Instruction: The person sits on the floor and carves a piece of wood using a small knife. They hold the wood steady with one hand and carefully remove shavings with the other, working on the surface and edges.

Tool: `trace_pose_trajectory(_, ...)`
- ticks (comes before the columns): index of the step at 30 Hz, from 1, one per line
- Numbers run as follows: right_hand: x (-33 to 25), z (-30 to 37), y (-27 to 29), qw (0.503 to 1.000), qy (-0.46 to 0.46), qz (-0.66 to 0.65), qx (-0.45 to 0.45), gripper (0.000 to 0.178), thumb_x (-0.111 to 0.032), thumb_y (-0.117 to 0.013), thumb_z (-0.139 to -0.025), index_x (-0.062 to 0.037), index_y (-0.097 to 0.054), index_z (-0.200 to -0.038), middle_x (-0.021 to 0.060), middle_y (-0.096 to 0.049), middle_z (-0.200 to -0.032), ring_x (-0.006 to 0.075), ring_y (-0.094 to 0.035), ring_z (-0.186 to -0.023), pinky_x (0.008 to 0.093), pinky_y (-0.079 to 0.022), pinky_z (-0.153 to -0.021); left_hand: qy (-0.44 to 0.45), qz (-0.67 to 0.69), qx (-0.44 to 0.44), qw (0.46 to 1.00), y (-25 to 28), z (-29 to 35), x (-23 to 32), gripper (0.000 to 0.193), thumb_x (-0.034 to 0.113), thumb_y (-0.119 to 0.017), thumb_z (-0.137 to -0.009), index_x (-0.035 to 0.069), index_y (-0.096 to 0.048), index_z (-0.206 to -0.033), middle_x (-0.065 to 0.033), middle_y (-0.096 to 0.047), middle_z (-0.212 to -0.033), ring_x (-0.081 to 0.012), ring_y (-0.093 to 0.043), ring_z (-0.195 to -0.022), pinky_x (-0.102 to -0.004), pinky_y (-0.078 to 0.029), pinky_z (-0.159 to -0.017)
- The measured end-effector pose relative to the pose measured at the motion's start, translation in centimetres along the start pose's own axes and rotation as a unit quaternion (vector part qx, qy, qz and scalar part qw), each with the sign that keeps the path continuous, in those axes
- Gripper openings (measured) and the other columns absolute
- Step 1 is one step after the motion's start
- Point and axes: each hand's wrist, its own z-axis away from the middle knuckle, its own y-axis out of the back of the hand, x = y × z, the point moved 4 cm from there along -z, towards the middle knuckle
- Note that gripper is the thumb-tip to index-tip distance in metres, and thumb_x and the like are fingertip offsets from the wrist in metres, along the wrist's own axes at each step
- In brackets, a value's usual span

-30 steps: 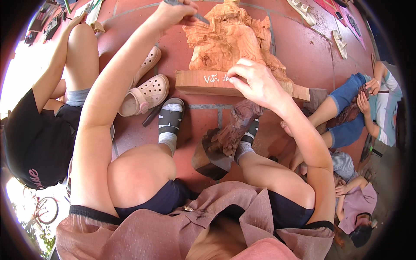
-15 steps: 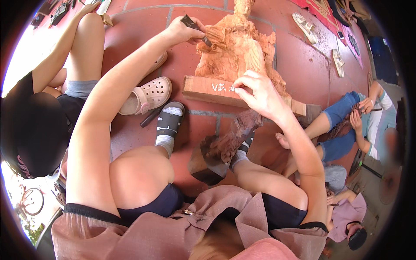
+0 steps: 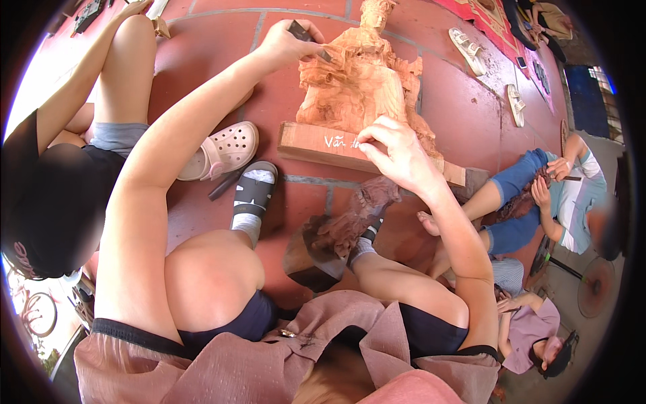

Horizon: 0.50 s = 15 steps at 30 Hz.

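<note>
A pale orange wooden statue [image 3: 363, 91] of a seated figure stands ahead of me on a rectangular wooden base [image 3: 309, 143] with white handwriting on its front. My left hand [image 3: 288, 42] is closed on a dark flat strip [image 3: 301, 30], whose lower end meets the statue's upper left side. What the strip is made of, I cannot tell. By the front of the base is my right hand [image 3: 397, 151], its thumb and forefinger pinched close to the writing. Anything between those fingertips is hidden. Between my legs leans a dark reddish-brown carving [image 3: 353, 215] with a blocky dark end [image 3: 311, 259].
Red tiles [image 3: 215, 60] cover the floor. A person in a black cap [image 3: 54, 202] sits close on my left, wearing a pale clog [image 3: 232, 147]. At right another person handles a dark carving [image 3: 518, 202]. White sandals [image 3: 466, 50] lie farther off, beside a red cloth [image 3: 494, 20].
My view has shifted slightly, bringing more of the statue's head into sight. The strip in my left hand sits at a slightly different angle. My right hand stays by the base.
</note>
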Motion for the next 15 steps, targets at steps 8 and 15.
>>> trace_pose_trajectory(8,-0.3,0.2,0.1,1.000,-0.012,-0.004,0.001,0.008,-0.009,-0.062,-0.081,-0.0031,-0.063,-0.088,0.0127,-0.057,-0.085,0.0295,-0.060,-0.078,0.0372,-0.049,-0.071,-0.044,-0.125,-0.003,0.991,-1.0,-0.4,0.4,0.010,0.009,-0.068,-0.077,0.005,-0.066,-0.086,-0.0002,-0.064,-0.074,-0.0054,-0.056,-0.065,-0.0233,-0.046,-0.058)
trace_pose_trajectory(15,-0.4,0.1,0.4,1.000,0.008,0.013,0.003,0.009,-0.010,-0.063,-0.082,-0.0035,-0.063,-0.088,0.0121,-0.058,-0.086,0.0293,-0.060,-0.080,0.0368,-0.049,-0.072,-0.071,-0.146,0.014,0.987,-3.2,-0.1,0.9,0.015,0.015,-0.069,-0.076,0.006,-0.068,-0.088,-0.0034,-0.066,-0.075,-0.0104,-0.060,-0.072,-0.0263,-0.048,-0.070)
